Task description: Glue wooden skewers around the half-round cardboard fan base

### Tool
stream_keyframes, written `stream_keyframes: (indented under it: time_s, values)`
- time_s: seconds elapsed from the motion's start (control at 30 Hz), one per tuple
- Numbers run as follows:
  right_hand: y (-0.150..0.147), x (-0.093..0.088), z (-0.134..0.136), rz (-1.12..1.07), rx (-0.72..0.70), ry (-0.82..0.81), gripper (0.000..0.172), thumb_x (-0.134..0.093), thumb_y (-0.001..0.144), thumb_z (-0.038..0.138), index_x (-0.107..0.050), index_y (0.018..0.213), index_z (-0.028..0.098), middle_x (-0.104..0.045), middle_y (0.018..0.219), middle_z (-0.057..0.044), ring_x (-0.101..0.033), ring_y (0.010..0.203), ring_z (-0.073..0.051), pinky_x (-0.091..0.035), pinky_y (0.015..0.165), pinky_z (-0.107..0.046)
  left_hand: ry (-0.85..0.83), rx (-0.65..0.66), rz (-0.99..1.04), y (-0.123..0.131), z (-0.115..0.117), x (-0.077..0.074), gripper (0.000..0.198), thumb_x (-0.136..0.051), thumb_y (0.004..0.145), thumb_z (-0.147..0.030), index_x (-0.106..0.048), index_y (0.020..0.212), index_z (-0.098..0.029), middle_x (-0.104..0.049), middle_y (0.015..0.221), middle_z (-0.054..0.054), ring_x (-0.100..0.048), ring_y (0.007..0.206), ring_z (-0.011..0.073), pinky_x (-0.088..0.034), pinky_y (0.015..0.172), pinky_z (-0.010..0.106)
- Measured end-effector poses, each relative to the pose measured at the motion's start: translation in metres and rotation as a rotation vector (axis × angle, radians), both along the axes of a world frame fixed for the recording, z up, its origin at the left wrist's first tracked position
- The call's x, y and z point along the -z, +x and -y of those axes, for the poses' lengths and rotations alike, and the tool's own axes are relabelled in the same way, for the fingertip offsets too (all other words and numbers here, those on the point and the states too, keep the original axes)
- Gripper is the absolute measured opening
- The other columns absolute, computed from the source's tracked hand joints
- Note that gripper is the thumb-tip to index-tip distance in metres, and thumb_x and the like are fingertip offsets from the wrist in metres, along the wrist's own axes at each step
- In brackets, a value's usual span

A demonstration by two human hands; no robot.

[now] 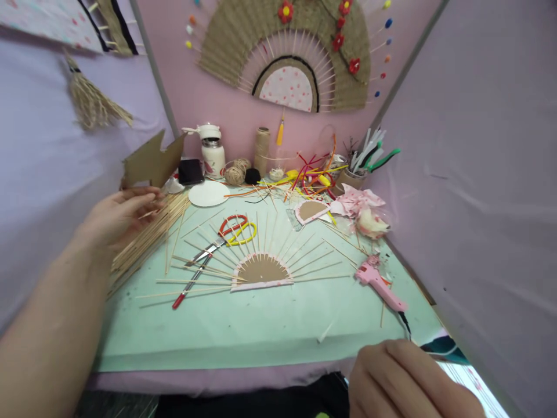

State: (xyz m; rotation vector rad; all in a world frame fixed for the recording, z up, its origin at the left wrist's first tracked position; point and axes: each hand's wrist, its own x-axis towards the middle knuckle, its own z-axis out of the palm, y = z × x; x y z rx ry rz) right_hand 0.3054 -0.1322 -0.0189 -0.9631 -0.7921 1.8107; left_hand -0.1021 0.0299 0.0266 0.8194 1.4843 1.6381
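Note:
My left hand [126, 215] reaches over a bundle of thin bamboo sticks [148, 241] at the left of the table. Its fingers are pinched together at the lower edge of a piece of brown cardboard [154, 159]; what lies between the fingertips is too small to make out. Close to the camera, my right hand [413, 383] is curled closed beyond the table's front edge, its fingertips hidden. Between the hands lies a cardboard half-circle [262, 273] with a pink-white rim and sticks fanning outward. Scissors [232, 232] and a red-tipped pen-like tool [189, 287] lie among the left sticks.
A pink glue gun [380, 284] rests at the right, its cord running forward. Along the back stand an open white bottle [213, 157], twine [237, 172], coloured pipe cleaners [313, 177] and a tool cup [350, 179]. A large decorated fan [287, 52] hangs behind.

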Motion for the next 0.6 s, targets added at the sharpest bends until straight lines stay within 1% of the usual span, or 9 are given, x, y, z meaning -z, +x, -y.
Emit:
stream_keyframes:
  time_s: [0.07,0.13,0.23,0.33,0.37,0.43,0.47,0.5,0.6]
  values:
    - [-0.006,-0.007,-0.003,-0.099,-0.038,0.083,0.046,-0.050,0.067,0.083,-0.051,0.057,0.038,-0.021,0.030,0.005,-0.024,0.025,-0.015,-0.021,0.027,-0.031,-0.016,0.000,-0.010,0.007,0.002,0.000,0.019,-0.071,0.074,-0.013,-0.065,0.091,-0.011,-0.067,0.086,0.005,-0.061,0.070,0.0084,-0.045,0.062,0.020]
    - [-0.010,-0.018,-0.010,-0.184,0.038,0.118,0.046,-0.048,0.083,0.071,-0.046,0.058,0.032,-0.018,0.036,0.007,-0.018,0.028,-0.012,-0.025,0.029,-0.027,-0.021,0.012,0.006,0.014,0.003,0.000,0.018,-0.070,0.074,-0.012,-0.065,0.091,-0.011,-0.067,0.084,0.005,-0.058,0.066,0.0070,-0.045,0.059,0.018]
    - [-0.010,-0.033,-0.023,-0.267,0.231,0.181,0.036,-0.063,0.086,0.048,-0.046,0.061,0.027,-0.021,0.046,0.009,-0.011,0.035,-0.009,-0.022,0.031,-0.025,-0.021,0.056,0.059,0.021,0.003,0.003,0.021,-0.070,0.070,-0.011,-0.066,0.090,-0.011,-0.068,0.083,0.005,-0.056,0.059,0.0055,-0.045,0.051,0.015]
    - [0.004,-0.039,-0.044,-0.220,0.443,0.367,0.028,-0.069,0.082,0.043,-0.055,0.068,0.024,-0.031,0.050,0.009,-0.020,0.039,-0.007,-0.028,0.037,-0.021,-0.018,0.130,0.139,0.025,0.003,0.005,0.029,-0.071,0.063,-0.010,-0.067,0.092,-0.012,-0.067,0.080,0.003,-0.055,0.055,0.0050,-0.041,0.043,0.012]
    - [0.013,-0.039,-0.054,-0.148,0.535,0.447,0.027,-0.071,0.081,0.044,-0.058,0.070,0.023,-0.037,0.051,0.008,-0.029,0.042,-0.007,-0.032,0.041,-0.021,-0.022,0.148,0.172,0.026,0.004,0.005,0.030,-0.071,0.062,-0.010,-0.067,0.092,-0.012,-0.067,0.079,0.003,-0.054,0.054,0.0049,-0.041,0.041,0.012]
    - [0.038,-0.035,-0.079,0.074,0.849,0.657,0.030,-0.076,0.074,0.045,-0.062,0.069,0.020,-0.052,0.057,0.004,-0.045,0.050,-0.009,-0.036,0.047,-0.023,-0.032,0.149,0.239,0.030,0.005,0.006,0.027,-0.069,0.062,-0.010,-0.068,0.089,-0.012,-0.066,0.078,0.003,-0.054,0.053,0.0050,-0.042,0.040,0.012]
    - [0.054,-0.033,-0.093,0.214,1.040,0.739,0.030,-0.076,0.074,0.045,-0.062,0.067,0.018,-0.056,0.058,0.003,-0.048,0.051,-0.010,-0.037,0.048,-0.024,-0.034,0.141,0.266,0.031,0.006,0.005,0.025,-0.067,0.063,-0.010,-0.068,0.087,-0.012,-0.066,0.076,0.002,-0.054,0.052,0.0050,-0.043,0.039,0.012]
    - [0.070,-0.030,-0.109,0.396,1.148,0.776,0.028,-0.071,0.077,0.044,-0.065,0.071,0.017,-0.057,0.058,0.001,-0.050,0.052,-0.011,-0.037,0.051,-0.026,-0.034,0.135,0.285,0.033,0.006,0.005,0.022,-0.066,0.064,-0.010,-0.068,0.085,-0.012,-0.066,0.075,0.002,-0.053,0.051,0.0051,-0.043,0.039,0.012]
    - [0.119,-0.024,-0.155,0.966,1.149,0.722,0.027,-0.055,0.086,0.036,-0.068,0.076,0.015,-0.058,0.062,0.000,-0.050,0.054,-0.011,-0.038,0.056,-0.027,-0.043,0.141,0.308,0.037,0.006,0.003,0.017,-0.061,0.067,-0.009,-0.067,0.083,-0.012,-0.065,0.073,0.003,-0.053,0.050,0.0055,-0.043,0.038,0.012]
